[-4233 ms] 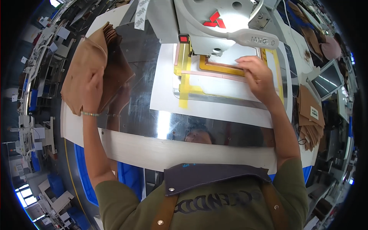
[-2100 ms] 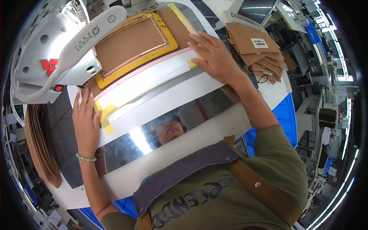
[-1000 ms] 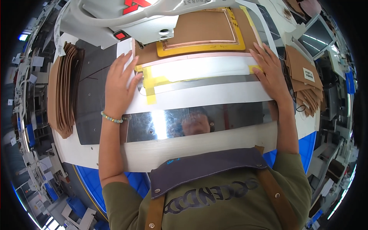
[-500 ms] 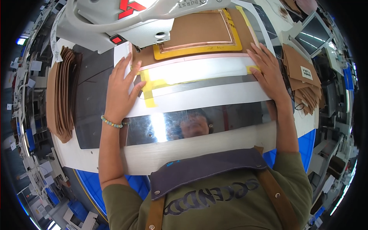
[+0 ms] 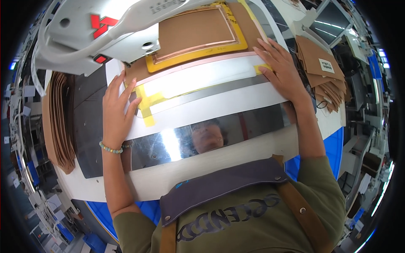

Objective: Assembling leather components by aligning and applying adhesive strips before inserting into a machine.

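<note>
My left hand (image 5: 117,111), with a bead bracelet at the wrist, lies flat with fingers spread on the left edge of a white sheet (image 5: 202,99). Its fingertips reach the near left corner of a brown panel (image 5: 194,31). On the right edge, my right hand (image 5: 282,74) rests with outstretched fingers, its thumb beside a piece of yellow tape (image 5: 262,68). Between the hands run a pink strip and a glossy white band. A yellow frame (image 5: 198,57) lies on the brown panel. More yellow tape (image 5: 145,103) crosses near my left thumb.
A white machine head (image 5: 71,42) overhangs the far left, hiding part of the panel. Shiny metal plate (image 5: 249,122) spans the near side. Stacks of brown pieces stand left (image 5: 61,122) and right (image 5: 314,59). A screen (image 5: 329,23) stands at the far right.
The whole view has shifted and tilted, so the table and machine appear farther left. Both hands keep the same places on the sheet, fingers still spread.
</note>
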Tool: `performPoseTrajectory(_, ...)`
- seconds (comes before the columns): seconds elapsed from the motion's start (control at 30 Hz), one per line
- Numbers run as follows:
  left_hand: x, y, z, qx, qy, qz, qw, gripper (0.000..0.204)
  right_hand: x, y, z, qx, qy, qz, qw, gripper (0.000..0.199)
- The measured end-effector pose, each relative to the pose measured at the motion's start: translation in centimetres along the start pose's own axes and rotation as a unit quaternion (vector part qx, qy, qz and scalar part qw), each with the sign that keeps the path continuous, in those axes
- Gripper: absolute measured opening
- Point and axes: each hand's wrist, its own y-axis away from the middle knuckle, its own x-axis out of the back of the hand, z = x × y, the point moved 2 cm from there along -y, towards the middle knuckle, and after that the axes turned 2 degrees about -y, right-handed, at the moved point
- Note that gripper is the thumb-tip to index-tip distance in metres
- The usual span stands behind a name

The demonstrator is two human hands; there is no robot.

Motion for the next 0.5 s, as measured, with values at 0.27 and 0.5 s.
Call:
performPoseTrajectory(0.27, -0.4, 0.1, -0.6, -0.040, 0.008, 0.000, 0.999, 0.049, -1.1, 0.6, 0.8, 0.045, -0.013, 0.057, 0.997, 0.050)
performPoseTrajectory(0.5, -0.2, 0.4, -0.8, -0.026, 0.002, -0.012, 1.000, 0.049, 9.3, 1.7, 7.8, -0.050, 0.041, 0.210, 0.975, 0.030)
